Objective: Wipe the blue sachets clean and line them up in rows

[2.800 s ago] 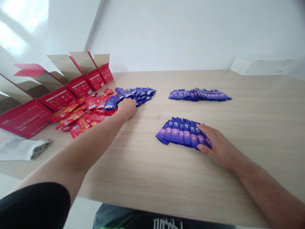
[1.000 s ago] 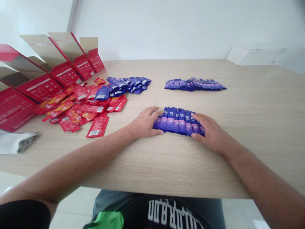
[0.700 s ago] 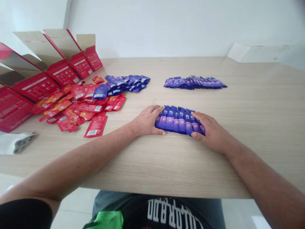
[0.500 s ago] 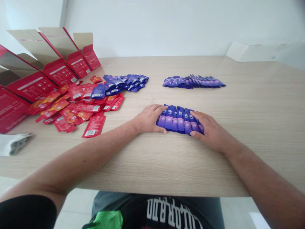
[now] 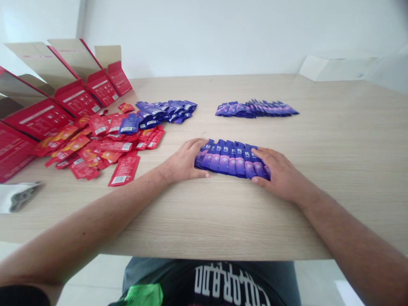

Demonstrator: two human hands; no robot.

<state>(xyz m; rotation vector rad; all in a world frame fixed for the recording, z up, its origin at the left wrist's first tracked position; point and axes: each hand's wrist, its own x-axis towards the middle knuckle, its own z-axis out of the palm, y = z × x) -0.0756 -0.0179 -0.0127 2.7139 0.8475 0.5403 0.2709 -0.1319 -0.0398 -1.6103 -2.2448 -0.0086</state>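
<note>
A row of overlapping purple-and-blue sachets (image 5: 233, 159) lies fanned out on the table in front of me, printed faces up. At the row's left end, my left hand (image 5: 186, 160) grips the outermost sachets, thumb along the near edge and fingers over the far edge. My right hand (image 5: 280, 173) clasps the right end in the same way, partly covering the last sachets. Farther back on the table, a second fanned row of purple sachets (image 5: 256, 109) lies apart from both hands.
Left of my hands spreads a heap of red sachets (image 5: 108, 144), with a pile of blue sachets (image 5: 165, 111) touching it. Open red cartons (image 5: 78, 98) line the table's left side. A white object (image 5: 338, 69) stands at the back right, against the wall.
My left hand has moved left, and the row between my hands is now wider, with more sachet faces showing. My right hand has stayed almost in place.
</note>
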